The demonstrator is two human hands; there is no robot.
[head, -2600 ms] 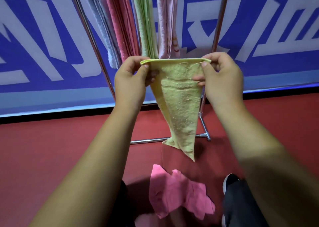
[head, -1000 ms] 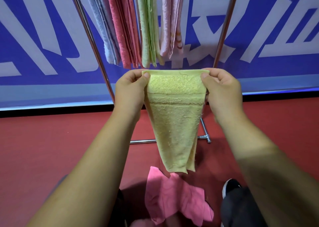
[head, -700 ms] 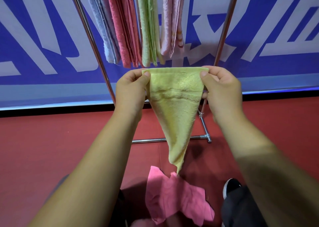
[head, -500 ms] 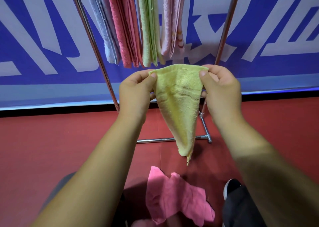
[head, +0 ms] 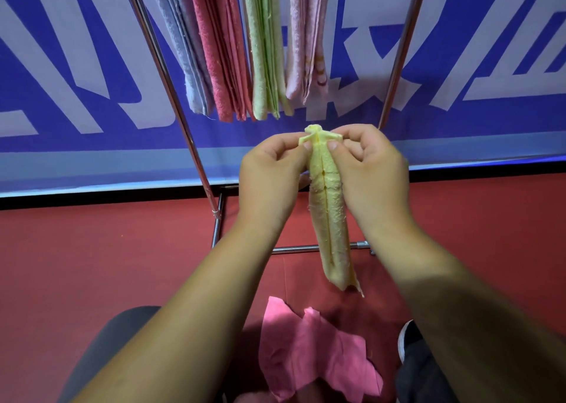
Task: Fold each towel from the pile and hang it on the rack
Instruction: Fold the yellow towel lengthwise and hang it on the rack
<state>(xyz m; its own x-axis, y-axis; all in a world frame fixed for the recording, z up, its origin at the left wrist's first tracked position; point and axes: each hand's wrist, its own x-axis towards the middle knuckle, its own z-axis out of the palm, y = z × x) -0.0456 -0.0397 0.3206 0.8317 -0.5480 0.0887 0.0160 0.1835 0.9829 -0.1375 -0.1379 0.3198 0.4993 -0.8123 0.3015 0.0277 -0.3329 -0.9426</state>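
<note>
Your left hand (head: 269, 176) and right hand (head: 370, 170) pinch the top of the yellow towel (head: 329, 219), close together, in the air in front of the rack (head: 172, 96). It looks light, soft and limp (it will sag), so grip those top corners. Its long axis hangs vertical, tail pointing down.

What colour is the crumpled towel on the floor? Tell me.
Pink: crumpled towel, best in head view.

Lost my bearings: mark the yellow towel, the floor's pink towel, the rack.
yellow towel (head: 335, 219), head view, middle of folded strip.
pink towel (head: 306, 350), head view, crumpled middle.
rack (head: 171, 96), head view, left upright pole.
</note>
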